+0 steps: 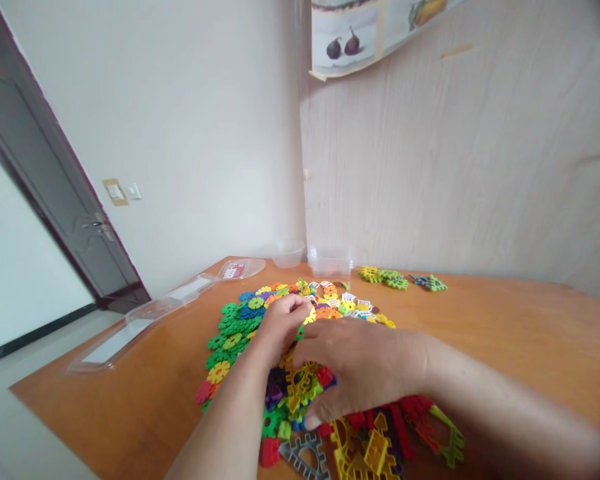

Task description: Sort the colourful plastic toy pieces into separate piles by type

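Observation:
My left hand (289, 319) reaches over a pile of plastic building pieces, its fingers curled together. Whatever they may hold is hidden. Lower and to the right, my right hand (365, 357) hovers palm down above the pile, thumb apart from the fingers, with nothing visible in it. Green snowflake discs (243, 323) lie left of my left hand. Below my right hand are yellow notched pieces (375, 453), a grey notched piece (307, 457) and red blocks (270, 452). White fence-like pieces (364, 306) lie beyond my hands, among orange and yellow discs.
Two clear plastic containers, a round tub (287, 253) and a rectangular box (331, 261), stand at the table's back corner. Clear lids (115, 340) lie along the left edge. Joined green and yellow pieces (393, 279) sit at the back right of the wooden table (505, 327).

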`<state>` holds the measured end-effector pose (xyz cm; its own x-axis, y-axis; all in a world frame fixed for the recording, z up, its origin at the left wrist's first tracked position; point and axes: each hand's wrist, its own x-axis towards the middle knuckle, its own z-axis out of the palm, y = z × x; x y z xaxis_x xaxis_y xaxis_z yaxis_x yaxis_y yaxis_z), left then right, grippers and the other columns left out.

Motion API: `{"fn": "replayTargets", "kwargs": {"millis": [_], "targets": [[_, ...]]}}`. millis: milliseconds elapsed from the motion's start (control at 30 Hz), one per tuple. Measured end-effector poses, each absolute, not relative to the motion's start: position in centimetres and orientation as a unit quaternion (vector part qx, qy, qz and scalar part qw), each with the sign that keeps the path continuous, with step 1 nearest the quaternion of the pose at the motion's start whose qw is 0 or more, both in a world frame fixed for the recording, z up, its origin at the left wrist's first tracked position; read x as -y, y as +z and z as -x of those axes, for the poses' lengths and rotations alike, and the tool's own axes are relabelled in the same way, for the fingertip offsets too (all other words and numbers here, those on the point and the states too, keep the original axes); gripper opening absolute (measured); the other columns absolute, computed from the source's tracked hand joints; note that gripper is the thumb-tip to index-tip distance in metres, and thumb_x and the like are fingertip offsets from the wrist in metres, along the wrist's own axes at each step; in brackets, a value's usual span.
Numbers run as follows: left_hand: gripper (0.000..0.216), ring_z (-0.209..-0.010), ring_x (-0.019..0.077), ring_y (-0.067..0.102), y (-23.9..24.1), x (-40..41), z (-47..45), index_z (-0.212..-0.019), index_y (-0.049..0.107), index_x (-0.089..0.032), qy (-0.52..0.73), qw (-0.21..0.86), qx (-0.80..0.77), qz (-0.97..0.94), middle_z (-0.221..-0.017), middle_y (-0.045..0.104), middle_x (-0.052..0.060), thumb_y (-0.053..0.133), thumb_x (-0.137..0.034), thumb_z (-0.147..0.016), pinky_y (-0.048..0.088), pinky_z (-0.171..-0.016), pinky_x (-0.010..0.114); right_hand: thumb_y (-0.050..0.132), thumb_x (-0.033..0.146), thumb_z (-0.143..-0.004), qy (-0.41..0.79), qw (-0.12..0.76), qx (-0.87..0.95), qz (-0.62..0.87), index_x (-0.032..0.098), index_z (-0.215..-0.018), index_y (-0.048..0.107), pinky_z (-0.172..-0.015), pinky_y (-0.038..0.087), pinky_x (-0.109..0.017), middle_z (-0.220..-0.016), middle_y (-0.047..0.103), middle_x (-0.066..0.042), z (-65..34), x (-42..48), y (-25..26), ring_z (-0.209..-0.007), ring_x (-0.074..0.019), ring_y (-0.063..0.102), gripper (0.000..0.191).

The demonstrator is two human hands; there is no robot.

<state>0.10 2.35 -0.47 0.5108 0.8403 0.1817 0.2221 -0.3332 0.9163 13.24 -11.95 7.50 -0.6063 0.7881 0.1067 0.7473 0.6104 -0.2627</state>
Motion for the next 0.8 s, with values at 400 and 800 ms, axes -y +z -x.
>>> {"fn": "replayTargets", "kwargs": {"millis": [400,800], "targets": [[0.042,-0.091,0.0233,0.065,0.0,-2.2,-0.4,-0.091,0.071,-0.017,0.34,0.415,-0.365,-0.761,-0.087,0.072,0.003,0.055,-0.055,-0.083,0.049,-0.079,0.03,0.047,0.044,-0.091,-0.077,0.027,0.866,0.494,0.014,-0.095,0.071,-0.069,0.05,-0.042,-0.091,0.071,-0.014,-9.0,12.0,5.6,-0.077,-0.0269,0.065,0.038],[0.036,-0.081,0.0204,0.065,-0.1,-2.1,-1.1,-0.085,0.069,-0.017,0.336,0.398,-0.371,-0.768,-0.082,0.071,0.003,0.054,-0.05,-0.084,0.048,-0.072,0.028,0.053,0.046,-0.086,-0.106,0.059,0.847,0.517,0.016,-0.097,0.068,-0.073,0.05,-0.045,-0.097,0.068,-0.015,-8.0,12.6,4.3,-0.087,-0.0295,0.063,0.035]]}}
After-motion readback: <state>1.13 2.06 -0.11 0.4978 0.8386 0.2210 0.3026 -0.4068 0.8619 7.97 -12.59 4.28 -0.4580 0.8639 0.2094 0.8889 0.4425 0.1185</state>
